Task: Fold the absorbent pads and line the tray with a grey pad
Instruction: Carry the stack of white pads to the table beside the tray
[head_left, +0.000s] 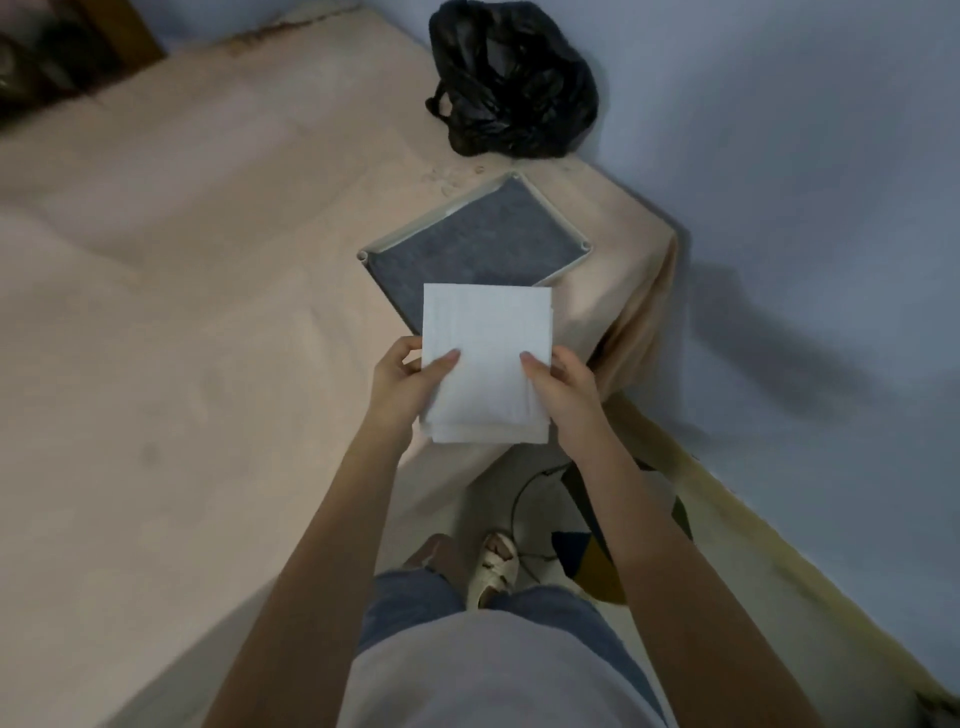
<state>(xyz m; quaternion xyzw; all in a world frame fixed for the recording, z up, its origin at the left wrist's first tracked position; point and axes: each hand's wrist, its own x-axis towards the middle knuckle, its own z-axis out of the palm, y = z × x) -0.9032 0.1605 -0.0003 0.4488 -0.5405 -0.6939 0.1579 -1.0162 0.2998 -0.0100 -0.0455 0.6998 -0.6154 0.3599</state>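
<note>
A folded white absorbent pad (485, 364) is held up in front of me, several layers showing at its lower edge. My left hand (408, 387) grips its left side, thumb on top. My right hand (563, 392) grips its right side the same way. Just beyond the pad lies a white-rimmed tray (441, 215), turned like a diamond on the bed corner. A grey pad (483, 241) lines the tray's inside. The white pad hides the tray's near corner.
The tray sits on a beige bed cover (208, 260) that drops off at the corner (644, 312). A black plastic bag (511, 78) lies behind the tray against the blue wall. My sandalled feet and a dark cable (519, 499) are on the floor below.
</note>
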